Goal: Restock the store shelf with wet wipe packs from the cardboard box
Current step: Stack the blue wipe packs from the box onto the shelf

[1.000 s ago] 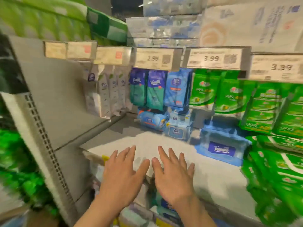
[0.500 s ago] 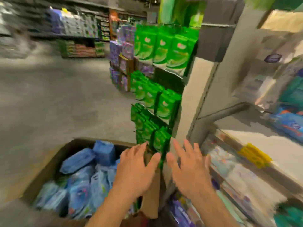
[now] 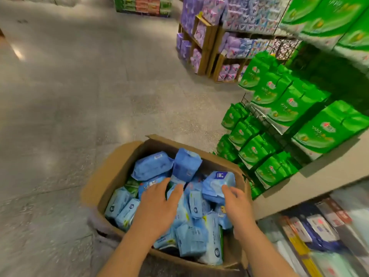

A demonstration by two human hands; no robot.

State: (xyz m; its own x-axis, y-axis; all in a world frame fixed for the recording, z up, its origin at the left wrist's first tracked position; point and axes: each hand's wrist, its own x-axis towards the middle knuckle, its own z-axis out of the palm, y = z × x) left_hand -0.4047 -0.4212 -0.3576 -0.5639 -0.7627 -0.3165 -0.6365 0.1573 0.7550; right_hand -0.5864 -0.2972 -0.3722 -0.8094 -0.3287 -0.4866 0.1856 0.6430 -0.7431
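An open cardboard box (image 3: 111, 172) stands on the floor below me, filled with several blue wet wipe packs (image 3: 152, 165). My left hand (image 3: 157, 208) hovers over the middle of the box with its fingers spread and straight, its fingertips at a pack. My right hand (image 3: 238, 206) reaches in at the box's right side, fingers relaxed, just below a light blue pack (image 3: 217, 183). Neither hand holds anything. The shelf (image 3: 311, 177) rises at the right.
Green tissue packs (image 3: 279, 108) hang on a rack at the shelf's end, close to the box's right edge. Purple packs on wooden stands (image 3: 205, 39) are further back. Grey floor (image 3: 69, 96) lies to the left. More goods sit on the low shelf at bottom right.
My view has swung from the shelf down to the box on the floor. Both hands have moved from the shelf board to above the packs in the box, still holding nothing.
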